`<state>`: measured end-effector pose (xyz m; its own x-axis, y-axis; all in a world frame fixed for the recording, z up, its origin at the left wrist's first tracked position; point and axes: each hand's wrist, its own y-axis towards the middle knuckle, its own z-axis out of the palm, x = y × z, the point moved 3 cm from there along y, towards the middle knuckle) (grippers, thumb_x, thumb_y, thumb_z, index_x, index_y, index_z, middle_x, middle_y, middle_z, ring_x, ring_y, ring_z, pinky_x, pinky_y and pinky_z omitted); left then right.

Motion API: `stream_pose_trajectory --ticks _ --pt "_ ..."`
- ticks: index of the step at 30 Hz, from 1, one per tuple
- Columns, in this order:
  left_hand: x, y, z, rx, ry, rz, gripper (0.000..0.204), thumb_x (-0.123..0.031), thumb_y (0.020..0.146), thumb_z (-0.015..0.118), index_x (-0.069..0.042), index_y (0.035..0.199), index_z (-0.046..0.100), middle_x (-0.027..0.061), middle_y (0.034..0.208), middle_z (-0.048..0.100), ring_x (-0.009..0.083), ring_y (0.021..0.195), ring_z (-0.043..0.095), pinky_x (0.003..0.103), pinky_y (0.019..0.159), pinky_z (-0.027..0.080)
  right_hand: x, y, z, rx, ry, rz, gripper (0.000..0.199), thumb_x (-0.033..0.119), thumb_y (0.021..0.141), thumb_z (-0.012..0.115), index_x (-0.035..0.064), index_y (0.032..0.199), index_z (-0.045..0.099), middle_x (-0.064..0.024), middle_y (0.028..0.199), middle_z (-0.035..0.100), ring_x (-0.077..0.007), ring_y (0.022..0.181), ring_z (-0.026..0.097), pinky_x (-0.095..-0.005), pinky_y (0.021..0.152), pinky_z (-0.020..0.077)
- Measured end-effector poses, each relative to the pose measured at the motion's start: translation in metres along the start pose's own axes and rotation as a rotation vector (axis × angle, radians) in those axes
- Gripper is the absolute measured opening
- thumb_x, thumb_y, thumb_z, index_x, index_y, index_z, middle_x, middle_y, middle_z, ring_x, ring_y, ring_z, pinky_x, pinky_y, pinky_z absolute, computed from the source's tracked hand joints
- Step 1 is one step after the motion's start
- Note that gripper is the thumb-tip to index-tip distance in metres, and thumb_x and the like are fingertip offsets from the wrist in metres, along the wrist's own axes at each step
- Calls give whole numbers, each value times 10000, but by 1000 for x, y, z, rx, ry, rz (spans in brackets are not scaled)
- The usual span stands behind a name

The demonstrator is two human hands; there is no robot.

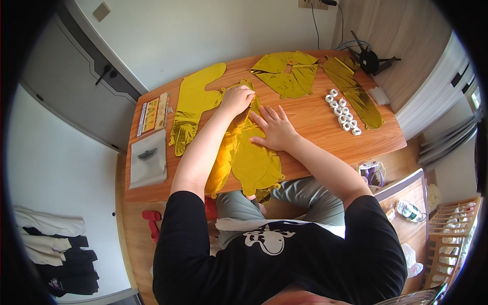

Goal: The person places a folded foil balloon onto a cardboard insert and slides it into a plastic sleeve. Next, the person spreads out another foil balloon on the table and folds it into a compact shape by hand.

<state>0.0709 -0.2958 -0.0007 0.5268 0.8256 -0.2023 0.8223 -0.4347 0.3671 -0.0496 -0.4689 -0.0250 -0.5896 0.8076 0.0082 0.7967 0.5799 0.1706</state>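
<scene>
A flat gold foil balloon (256, 165) lies in front of me, its near end hanging over the table's front edge. Its left part is folded and creased. Near its far end, my left hand (237, 100) is closed with the fingers pinching the foil's edge. My right hand (276, 130) rests palm down with fingers spread, partly on the foil and partly on the wood. Left of my left arm lies another gold foil balloon (195, 96). A wide gold foil piece (287, 76) is at the back, and a long gold one (356, 91) at the far right.
On the wooden table (315, 152), several small white ribbon rolls (344, 114) sit at right, with a black router (369, 61) behind. At left lie a clear plastic bag (148, 161) and a printed card (151, 116). A wooden crib (450, 239) stands beyond my right arm.
</scene>
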Motion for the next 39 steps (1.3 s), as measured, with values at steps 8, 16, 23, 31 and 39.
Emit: stream_pose_trajectory --ticks 8,16,23,31,39 --pt "-11 -1 0 22 28 -19 434 -481 902 733 -120 1140 776 56 1166 740 262 1094 690 453 993 490 -3 -2 1 36 19 9 964 838 942 314 226 1674 181 -216 1660 306 -360 1565 234 -595 1265 99" --pt "-23 -6 1 -148 145 71 404 -451 876 773 -171 1164 734 14 1155 739 244 1112 674 437 960 444 -2 -3 0 3 11 10 961 818 940 382 213 1665 207 -217 1650 326 -355 1558 255 -595 1262 126" --pt "-25 -9 -3 -145 233 157 223 -404 897 751 -254 1041 833 -48 1202 722 197 1208 596 438 999 375 0 -1 0 49 7 17 969 843 940 310 233 1678 158 -216 1671 288 -352 1575 217 -582 1271 91" --pt "-14 -8 3 79 -18 -49 308 -462 931 702 -226 1082 831 20 1285 732 196 1202 639 460 1068 316 0 -2 0 -16 7 4 950 808 945 385 204 1660 225 -202 1654 332 -347 1556 263 -594 1261 132" --pt "-18 -9 -5 99 -32 -93 517 -512 922 705 -156 1295 735 127 1234 742 243 1185 658 461 1111 292 -2 -1 2 -11 1 3 942 809 943 386 218 1660 227 -199 1657 330 -348 1554 270 -590 1262 136"
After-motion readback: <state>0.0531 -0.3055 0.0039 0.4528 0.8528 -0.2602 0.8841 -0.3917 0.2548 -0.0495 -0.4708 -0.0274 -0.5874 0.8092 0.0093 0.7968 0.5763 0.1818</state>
